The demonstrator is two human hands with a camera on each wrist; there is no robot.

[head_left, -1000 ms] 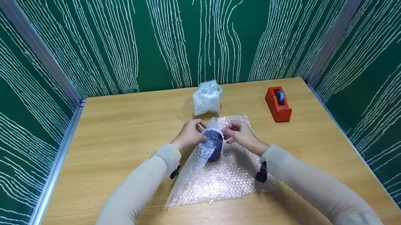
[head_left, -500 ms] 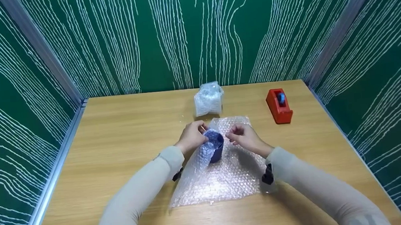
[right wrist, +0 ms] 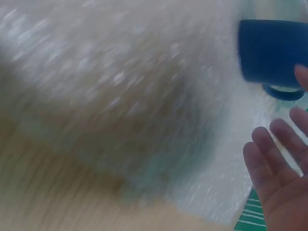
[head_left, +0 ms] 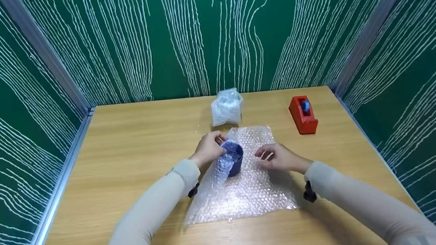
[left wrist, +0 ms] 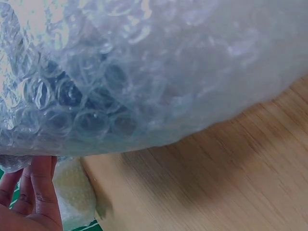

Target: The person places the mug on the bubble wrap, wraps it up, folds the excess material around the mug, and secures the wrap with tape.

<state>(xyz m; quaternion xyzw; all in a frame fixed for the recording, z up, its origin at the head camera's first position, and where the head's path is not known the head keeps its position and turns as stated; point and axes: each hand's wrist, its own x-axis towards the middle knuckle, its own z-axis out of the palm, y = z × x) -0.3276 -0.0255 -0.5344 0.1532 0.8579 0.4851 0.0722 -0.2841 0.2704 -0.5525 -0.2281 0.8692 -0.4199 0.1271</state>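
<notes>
A dark blue mug [head_left: 237,169] stands on a sheet of bubble wrap [head_left: 243,200]. In the right wrist view the mug [right wrist: 269,50] shows a handle [right wrist: 284,94] low in the frame. My left hand [head_left: 209,148] pinches the sheet's left side, folded up and partly over the mug's opening. Bubble wrap [left wrist: 144,96] fills most of the left wrist view, the left fingers [left wrist: 44,185] at its lower left edge. To the right of the mug, over the sheet, my right hand [head_left: 280,158] holds nothing, its fingers [right wrist: 264,149] loosely extended.
Behind the sheet sits a bubble-wrapped bundle [head_left: 226,108] on the wooden table [head_left: 134,140]. A red tape dispenser [head_left: 304,117] with a blue core stands at the back right. Green walls with white lines [head_left: 180,43] enclose the table's back and sides.
My right hand has let go of the bubble wrap at the mug's rim and moved right, away from the mug. The left hand keeps its pinch in nearly the same place.
</notes>
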